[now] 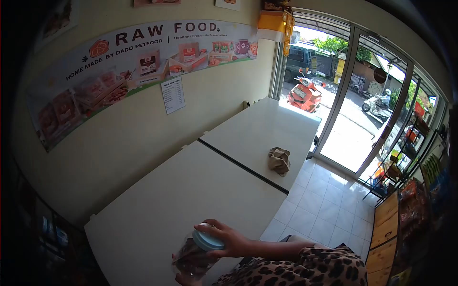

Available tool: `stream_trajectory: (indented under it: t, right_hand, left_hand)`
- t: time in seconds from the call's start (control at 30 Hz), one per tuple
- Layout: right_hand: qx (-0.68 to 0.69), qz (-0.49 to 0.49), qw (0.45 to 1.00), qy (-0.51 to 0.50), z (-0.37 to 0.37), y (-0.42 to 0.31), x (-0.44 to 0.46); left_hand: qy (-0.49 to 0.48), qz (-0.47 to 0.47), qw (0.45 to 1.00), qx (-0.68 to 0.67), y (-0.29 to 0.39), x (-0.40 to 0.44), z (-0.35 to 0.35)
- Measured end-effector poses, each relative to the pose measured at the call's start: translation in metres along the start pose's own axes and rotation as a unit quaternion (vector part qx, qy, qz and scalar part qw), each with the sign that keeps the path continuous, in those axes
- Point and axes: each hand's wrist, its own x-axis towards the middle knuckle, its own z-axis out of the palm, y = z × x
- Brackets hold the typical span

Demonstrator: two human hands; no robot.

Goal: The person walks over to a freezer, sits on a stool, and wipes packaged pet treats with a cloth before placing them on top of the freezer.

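A clear jar [191,256] with dark contents and a light blue lid [208,240] is held tilted above the near white surface. My right hand [229,240] wraps round the lid from above, fingers on its far side. Low at the frame's bottom edge, my left hand [183,279] grips the lower part of the jar; only some of its fingers show. Farther off, a crumpled brown cloth [279,160] lies on the second white surface, out of reach of both hands in this view.
Two white-topped units [191,181] stand end to end along the wall, a dark gap between them. A "RAW FOOD" banner [157,62] and a price sheet [172,95] hang above. Glass doors [367,100], stocked shelves [412,138] and a wooden cabinet [384,233] are on the right.
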Motion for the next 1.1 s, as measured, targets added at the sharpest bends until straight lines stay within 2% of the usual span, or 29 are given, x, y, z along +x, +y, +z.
stream_trajectory:
  t: [0.07,0.1,0.17,0.27,0.4,0.47,0.57,0.7,0.77,0.8,0.87,0.97,1.0,1.07,1.1]
  right_hand:
    - [-0.110,-0.106,0.988,-0.019,0.001,0.006,-0.001]
    - [-0.111,-0.103,0.988,-0.012,0.001,0.005,-0.001]
    - [-0.061,-0.226,0.968,-0.095,-0.002,-0.002,0.001]
    - [-0.040,-0.260,0.959,-0.104,-0.006,-0.008,0.003]
    - [-0.078,-0.231,0.968,-0.067,-0.013,0.000,0.005]
    - [-0.098,-0.160,0.981,-0.056,-0.006,0.007,0.007]
    - [-0.136,-0.130,0.981,-0.035,0.008,0.004,0.006]
    - [-0.159,-0.151,0.974,-0.058,0.017,0.008,0.008]
    - [-0.035,-0.153,0.983,-0.092,0.013,0.010,0.013]
    - [-0.035,-0.153,0.983,-0.092,0.009,0.008,0.015]
    - [-0.001,-0.145,0.977,-0.153,-0.002,0.003,0.019]
    - [0.001,-0.139,0.976,-0.168,0.000,0.001,0.023]
    - [0.002,-0.139,0.976,-0.169,0.005,0.010,0.026]
    - [0.182,-0.112,0.975,-0.068,0.016,0.045,0.033]
    - [0.183,-0.114,0.974,-0.072,0.016,0.056,0.033]
  left_hand:
    - [-0.028,0.011,0.999,0.013,0.001,-0.004,0.004]
    - [-0.045,0.019,0.999,0.020,0.002,-0.006,0.006]
    - [-0.077,0.037,0.996,0.036,0.005,-0.006,0.011]
    - [-0.101,0.056,0.992,0.048,0.008,-0.001,0.017]
    - [-0.114,0.074,0.988,0.067,0.006,0.001,0.022]
    - [-0.114,0.082,0.988,0.070,0.007,0.004,0.023]
    - [-0.111,0.088,0.987,0.080,0.008,0.005,0.025]
    - [-0.114,0.097,0.984,0.095,0.011,0.009,0.028]
    - [-0.115,0.100,0.983,0.099,0.011,0.010,0.027]
    - [-0.116,0.102,0.983,0.101,0.012,0.010,0.027]
    - [-0.118,0.106,0.982,0.107,0.013,0.010,0.028]
    - [-0.118,0.113,0.979,0.121,0.012,0.008,0.028]
    - [-0.117,0.117,0.978,0.128,0.012,0.006,0.028]
    - [-0.112,0.127,0.976,0.139,0.014,0.007,0.027]
    - [-0.105,0.137,0.973,0.152,0.014,0.008,0.026]
